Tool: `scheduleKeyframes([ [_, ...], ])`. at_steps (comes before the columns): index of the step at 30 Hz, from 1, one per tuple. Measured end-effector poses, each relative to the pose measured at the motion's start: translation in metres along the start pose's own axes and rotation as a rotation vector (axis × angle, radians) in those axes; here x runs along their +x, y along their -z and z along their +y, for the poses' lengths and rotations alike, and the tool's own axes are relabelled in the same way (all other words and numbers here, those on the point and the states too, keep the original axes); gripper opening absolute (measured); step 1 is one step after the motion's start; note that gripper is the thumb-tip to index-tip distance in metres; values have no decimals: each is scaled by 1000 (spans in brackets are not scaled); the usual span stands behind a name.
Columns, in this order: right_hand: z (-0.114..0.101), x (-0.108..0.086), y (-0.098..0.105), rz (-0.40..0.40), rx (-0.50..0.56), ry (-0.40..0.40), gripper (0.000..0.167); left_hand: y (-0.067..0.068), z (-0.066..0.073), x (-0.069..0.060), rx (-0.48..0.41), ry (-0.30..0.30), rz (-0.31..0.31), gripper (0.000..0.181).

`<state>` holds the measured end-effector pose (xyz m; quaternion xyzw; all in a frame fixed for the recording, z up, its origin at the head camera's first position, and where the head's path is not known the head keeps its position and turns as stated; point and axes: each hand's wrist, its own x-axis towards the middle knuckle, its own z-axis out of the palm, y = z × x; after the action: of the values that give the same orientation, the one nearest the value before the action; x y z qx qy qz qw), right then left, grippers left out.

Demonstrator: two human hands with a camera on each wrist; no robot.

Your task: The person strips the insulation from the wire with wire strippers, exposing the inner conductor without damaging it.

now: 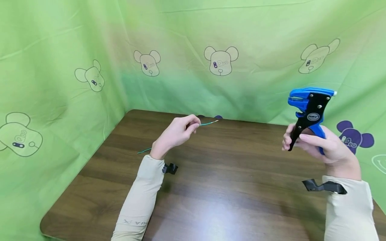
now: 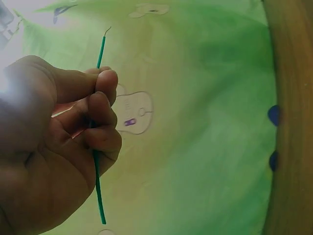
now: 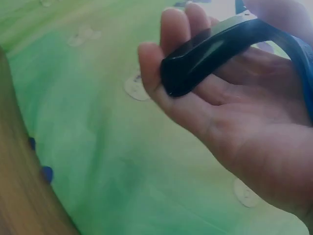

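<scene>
My left hand pinches a thin green wire between thumb and curled fingers, above the table's far left part. One end of the wire, with a short bare tip, points right; the other sticks out behind the wrist. In the left wrist view the green wire passes through the fingers, its bent bare strand uppermost. My right hand holds up a blue and black wire stripper by its handles, its head facing left. In the right wrist view fingers curl round the black handle; the tool's head is out of sight.
A brown wooden table lies beneath both hands. Green cloth printed with bear heads hangs along the table's back and left sides. Black straps circle both sleeved wrists.
</scene>
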<state>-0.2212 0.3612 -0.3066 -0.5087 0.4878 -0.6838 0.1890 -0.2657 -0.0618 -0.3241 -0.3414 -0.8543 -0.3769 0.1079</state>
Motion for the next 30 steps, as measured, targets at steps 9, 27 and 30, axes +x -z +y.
scheduleKeyframes([
  [9, -15, -21, 7, 93, -168, -64, 40, -18, -7, 6, 54, 33, -83, 6],
  [27, -6, -25, 17, 102, -78, -114, 44, -59, -23, 12, 163, 82, -265, 11],
  [30, -1, -23, 21, 73, -30, -134, 47, -63, -26, 12, 190, 102, -301, 13],
])
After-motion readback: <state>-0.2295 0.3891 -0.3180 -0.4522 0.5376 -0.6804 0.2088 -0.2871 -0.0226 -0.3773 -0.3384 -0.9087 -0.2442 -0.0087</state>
